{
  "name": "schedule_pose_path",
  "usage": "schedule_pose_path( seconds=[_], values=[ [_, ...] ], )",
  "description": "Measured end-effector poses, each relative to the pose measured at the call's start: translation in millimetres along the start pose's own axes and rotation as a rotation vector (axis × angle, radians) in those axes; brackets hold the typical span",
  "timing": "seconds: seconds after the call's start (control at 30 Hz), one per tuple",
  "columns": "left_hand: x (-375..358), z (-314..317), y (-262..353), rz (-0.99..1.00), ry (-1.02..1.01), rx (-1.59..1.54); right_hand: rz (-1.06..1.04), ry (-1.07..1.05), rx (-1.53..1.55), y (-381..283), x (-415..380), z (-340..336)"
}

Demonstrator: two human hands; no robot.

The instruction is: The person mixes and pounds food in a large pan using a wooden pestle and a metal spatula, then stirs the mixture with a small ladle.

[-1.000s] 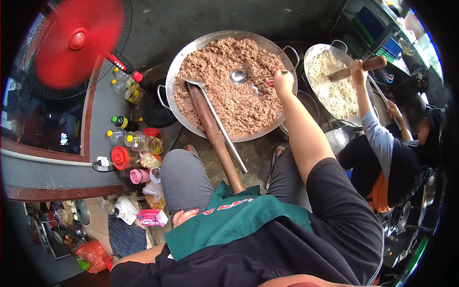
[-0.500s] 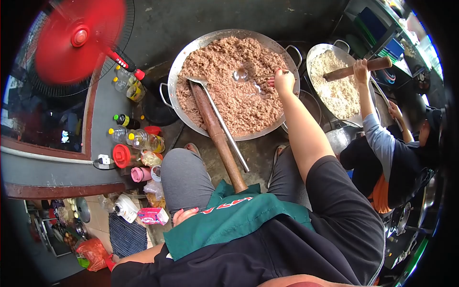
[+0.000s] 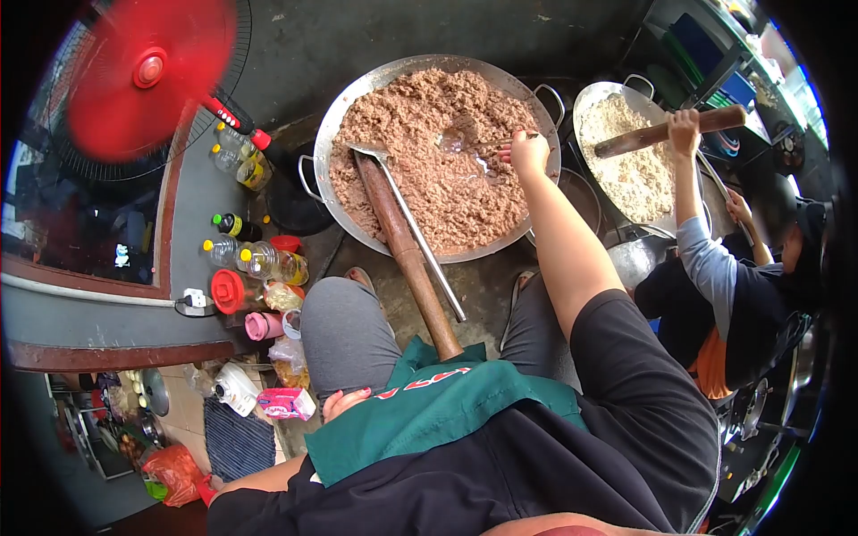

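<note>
Large pan (image 3: 329, 143), two-handled: filled with brown mash (image 3: 438, 210); a small pool of clear liquid (image 3: 483, 165) is held in a hollow right of centre. Second pan (image 3: 585, 96), to the right: pale crumbly mixture (image 3: 630, 183) contained. At left, grouped by the wall: yellow-capped clear bottles (image 3: 259, 261), contents not legible; one dark bottle (image 3: 237, 227), green-capped; a red-lidded jar (image 3: 228, 290); a pink cup (image 3: 262, 326).

Ladle (image 3: 493, 142): handle grasped in the closed fingers of the right hand (image 3: 530, 154), above the large pan's right half. The bowl is set left of the fingers, partly sunk in the mash near the centre.

Left hand (image 3: 347, 402): laid on the thigh, partly covered by the green apron (image 3: 447, 415); whether cloth is gripped cannot be told.

Pole (image 3: 407, 263), wooden: propped across the pan's near rim, its lower end against the apron. Spatula (image 3: 422, 239), metal: laid along the pole.

Pestle (image 3: 719, 120), wooden: held over the second pan by a co-worker's hand (image 3: 685, 134).
</note>
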State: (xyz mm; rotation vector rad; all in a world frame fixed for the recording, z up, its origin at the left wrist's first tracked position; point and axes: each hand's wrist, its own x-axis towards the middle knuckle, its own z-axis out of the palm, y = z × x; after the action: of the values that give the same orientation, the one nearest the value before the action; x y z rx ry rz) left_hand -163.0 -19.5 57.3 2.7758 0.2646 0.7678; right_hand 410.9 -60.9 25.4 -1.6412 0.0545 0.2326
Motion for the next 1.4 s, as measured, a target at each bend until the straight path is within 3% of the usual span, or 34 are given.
schedule_pose_path(
  seconds=[0.47, 0.57, 0.73, 0.87, 1.1, 1.4],
  values=[
    [6, -7, 1, 0.018, -0.052, -0.022, -0.002, 0.025, -0.043, 1, 1, 6],
    [4, -3, -1, 0.057, 0.008, -0.004, -0.004, 0.009, -0.055, -5, -4, 5],
    [-4, -2, -6, 0.028, -0.058, 0.003, -0.090, -0.077, -0.014, -27, -5, -2],
    [-8, 4, -5, 0.027, 0.050, 0.002, -0.113, -0.106, -0.067, -57, -24, -22],
    [-10, 21, -13, 0.197, 0.228, 0.088, -0.042, -0.108, -0.088, -40, -19, -46],
    [7, 1, -1, 0.166, 0.098, -0.015, 0.091, -0.064, -0.046, -17, -14, -61]
  ],
)
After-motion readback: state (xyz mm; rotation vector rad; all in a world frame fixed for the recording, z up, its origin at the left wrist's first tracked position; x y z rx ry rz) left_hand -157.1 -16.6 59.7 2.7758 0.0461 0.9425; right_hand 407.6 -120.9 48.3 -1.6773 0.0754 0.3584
